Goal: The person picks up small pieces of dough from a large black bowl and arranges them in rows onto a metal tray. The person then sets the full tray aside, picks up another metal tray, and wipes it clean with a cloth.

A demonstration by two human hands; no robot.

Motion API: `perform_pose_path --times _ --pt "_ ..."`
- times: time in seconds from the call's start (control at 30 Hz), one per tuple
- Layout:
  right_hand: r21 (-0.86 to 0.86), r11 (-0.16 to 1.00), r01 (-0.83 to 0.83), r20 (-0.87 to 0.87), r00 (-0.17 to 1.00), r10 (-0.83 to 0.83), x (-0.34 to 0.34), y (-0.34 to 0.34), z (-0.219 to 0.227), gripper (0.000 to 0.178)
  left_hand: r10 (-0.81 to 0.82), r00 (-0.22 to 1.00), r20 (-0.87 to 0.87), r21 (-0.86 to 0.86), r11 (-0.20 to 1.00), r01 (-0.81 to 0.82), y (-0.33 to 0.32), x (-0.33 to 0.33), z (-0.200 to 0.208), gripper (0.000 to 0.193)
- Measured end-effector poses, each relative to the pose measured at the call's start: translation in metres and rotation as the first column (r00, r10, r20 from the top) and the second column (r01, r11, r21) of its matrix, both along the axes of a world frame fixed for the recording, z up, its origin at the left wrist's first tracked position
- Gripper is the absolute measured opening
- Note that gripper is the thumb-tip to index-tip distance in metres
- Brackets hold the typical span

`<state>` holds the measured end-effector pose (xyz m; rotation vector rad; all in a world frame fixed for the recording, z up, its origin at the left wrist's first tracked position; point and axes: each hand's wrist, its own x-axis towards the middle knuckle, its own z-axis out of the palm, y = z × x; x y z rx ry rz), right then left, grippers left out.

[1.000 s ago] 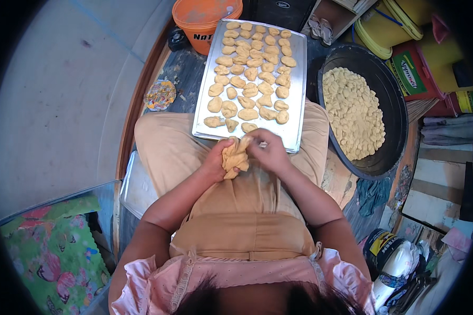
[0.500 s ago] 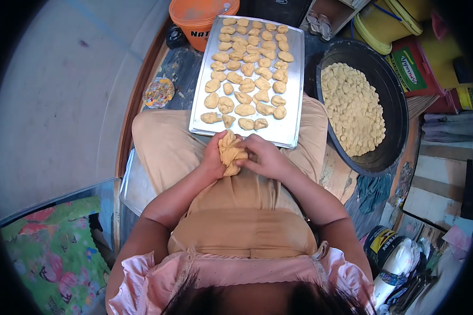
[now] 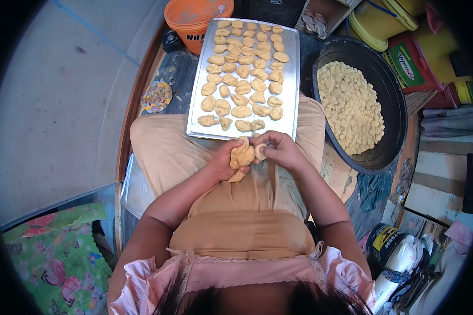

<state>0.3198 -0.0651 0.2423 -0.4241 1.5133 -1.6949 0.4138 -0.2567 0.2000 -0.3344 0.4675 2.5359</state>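
Observation:
A lump of yellowish dough (image 3: 242, 155) is gripped in my left hand (image 3: 225, 163), bulging above and below the fingers. Close beside it, my right hand (image 3: 281, 150) pinches a small piece of dough (image 3: 260, 152) between thumb and fingers. Whether that piece is fully separate from the lump I cannot tell. Just beyond both hands, a silver baking tray (image 3: 195, 122) rests at my crossed legs, its far end reaching away from me. Flattened dough pieces (image 3: 242, 111) lie on it in uneven rows, some touching in the middle.
To the right stands a large black basin (image 3: 397, 121) holding many small dough pieces (image 3: 350, 107). An orange bucket (image 3: 194, 26) is behind the tray's far left corner. A colourful round mat (image 3: 157, 97) lies left of the tray. Yellow and red containers (image 3: 412, 63) crowd the far right.
My right hand has moved slightly right, away from the lump, with a small dough piece now showing in its fingers. My left hand has shifted a little right and turned with the lump.

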Motion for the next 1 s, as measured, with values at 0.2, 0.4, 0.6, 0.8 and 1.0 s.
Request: perform_pose_path --times 0.2,0.4,0.6,0.8,1.0 --pt "0.08 0.913 0.399 -0.552 0.781 -0.293 -0.027 0.02 -0.019 0.011 0.128 0.988 0.087 -0.126 0.985 -0.117 0.0 -0.008 0.007 0.041" --pt "0.152 0.853 0.499 -0.966 0.256 0.023 -0.012 0.009 0.003 0.013 0.121 0.986 0.118 -0.076 0.991 -0.112 0.001 -0.008 0.007 0.04" --pt "0.323 0.933 0.159 -0.836 0.509 0.203 0.004 0.013 -0.021 0.029 -0.162 0.963 0.218 -0.215 0.954 0.209 -0.011 0.022 -0.028 0.034" --pt "0.205 0.978 -0.027 -0.166 0.984 0.062 0.004 0.027 -0.001 0.029 -0.197 0.932 0.305 -0.804 0.471 0.363 -0.002 0.025 -0.04 0.044" --pt "0.061 0.997 0.048 0.118 0.992 -0.055 -0.007 0.052 -0.034 0.023 -0.718 0.529 0.453 -0.891 -0.338 0.305 -0.021 0.0 -0.003 0.049"
